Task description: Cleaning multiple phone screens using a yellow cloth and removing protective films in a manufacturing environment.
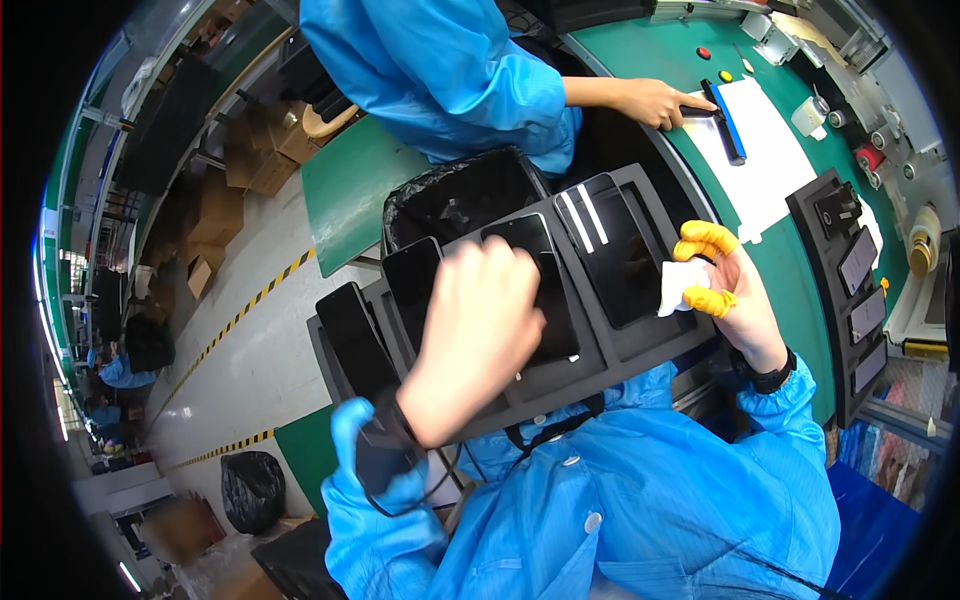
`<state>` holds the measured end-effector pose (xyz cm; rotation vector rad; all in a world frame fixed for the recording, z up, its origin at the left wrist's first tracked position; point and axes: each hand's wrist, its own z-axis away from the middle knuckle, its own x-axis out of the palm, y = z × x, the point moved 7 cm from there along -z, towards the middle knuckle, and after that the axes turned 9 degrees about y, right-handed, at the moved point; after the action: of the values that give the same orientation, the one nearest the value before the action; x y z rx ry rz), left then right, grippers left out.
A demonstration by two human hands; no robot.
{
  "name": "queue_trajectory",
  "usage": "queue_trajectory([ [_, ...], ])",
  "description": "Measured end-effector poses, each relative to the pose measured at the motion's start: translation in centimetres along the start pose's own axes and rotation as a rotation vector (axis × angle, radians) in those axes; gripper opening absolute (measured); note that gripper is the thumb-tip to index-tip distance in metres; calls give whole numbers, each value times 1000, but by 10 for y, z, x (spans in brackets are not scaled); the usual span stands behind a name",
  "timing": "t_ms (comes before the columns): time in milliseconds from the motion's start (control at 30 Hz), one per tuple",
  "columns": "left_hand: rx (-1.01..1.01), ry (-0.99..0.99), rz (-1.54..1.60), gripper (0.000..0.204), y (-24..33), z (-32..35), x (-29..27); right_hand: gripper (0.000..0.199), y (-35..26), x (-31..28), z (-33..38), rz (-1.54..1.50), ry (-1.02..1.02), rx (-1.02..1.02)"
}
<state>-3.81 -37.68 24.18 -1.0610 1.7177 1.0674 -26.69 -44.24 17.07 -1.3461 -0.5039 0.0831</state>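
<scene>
Curled inward and blurred, the bare left hand (483, 325) is above the middle of a dark grey foam tray (650, 343) with several compartments; its fingers look folded toward the palm, but I cannot tell whether they hold or touch anything. At the tray's right end, the right hand (742, 300) is half closed, its fingers and thumb bent around a crumpled white wad of soft material (681, 284). Yellow rubber finger covers (708, 238) sit on its fingertips and thumb.

Four flat, glossy black rectangular devices lie in the tray side by side: a leftmost one (352, 335), a second (402, 285), a third partly hidden behind the left hand (560, 320), and a rightmost one (615, 285) with two bright white streaks on its surface, nearest the white wad.

Beyond the tray stands a bin lined with black plastic (465, 195). Farther right, a co-worker's hand (650, 103) touches a blue-and-black bar-shaped tool (733, 125) over a white sheet (768, 175) on a green bench surface (640, 45).
</scene>
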Motion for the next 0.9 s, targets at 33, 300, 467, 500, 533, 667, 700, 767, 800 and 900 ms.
queue_trajectory([
  [33, 0, -27, -7, 35, 12, 18, 10, 65, 3, -1, -2, 15, -9, 37],
  [300, -163, 126, -21, 37, 25, 62, 49, 33, 11, 14, -12, 186, -99, 155],
  [467, -184, 237, -66, 34, 23, 67, 55, 32, -3, 39, -27, 238, -119, 55],
  [500, -202, 245, -95, 33, 21, 67, 55, 32, -4, 47, -31, 213, -121, 40],
  [533, -217, 253, -119, 32, 19, 68, 55, 32, -6, 51, -35, 218, -121, 42],
  [667, -166, 246, -33, 25, 31, 85, 41, 27, -5, 74, -54, 429, -227, 32],
  [700, -121, 244, -3, 24, 37, 95, 40, 28, -17, 88, -57, 617, -301, -238],
  [767, -60, 257, 37, 20, 44, 116, 42, 29, -23, 116, -58, 890, -401, -620],
  [800, -67, 256, 36, 20, 41, 121, 45, 32, -19, 128, -61, 932, -453, -726],
  [900, -16, 304, 115, 23, 41, 133, 51, 37, 5, 162, -80, 1037, -595, -824],
])
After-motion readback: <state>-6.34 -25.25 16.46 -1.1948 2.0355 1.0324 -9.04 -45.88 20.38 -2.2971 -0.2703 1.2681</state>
